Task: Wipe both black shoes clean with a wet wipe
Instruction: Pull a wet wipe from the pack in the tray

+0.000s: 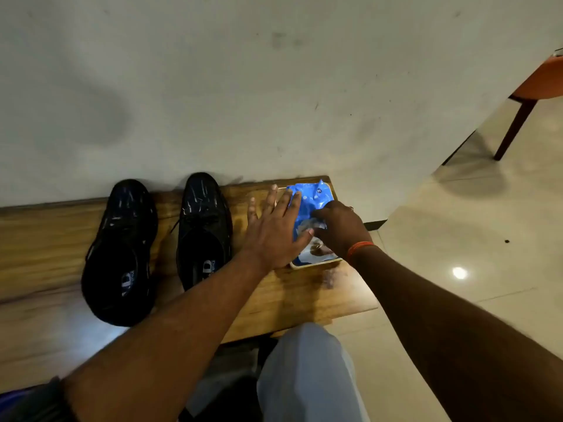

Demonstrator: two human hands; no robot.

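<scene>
Grey-trousered knee (304,376) sits nearest. Beyond it, on the wooden surface (45,239), two glossy black lace-up shoes (122,251) stand left. At right, the soft, crinkly blue wet-wipe pack (310,199) lies in a shallow tray (316,264); left hand (274,233) presses it with spread fingers (271,196), right hand (338,226) pinches its opening.

Home interior: wooden bench (45,239), glossy tiled floor (457,239), orange chair (536,83)

Left hand (275,229) flat, fingers spread; right hand (338,228) curled, pinching.
</scene>
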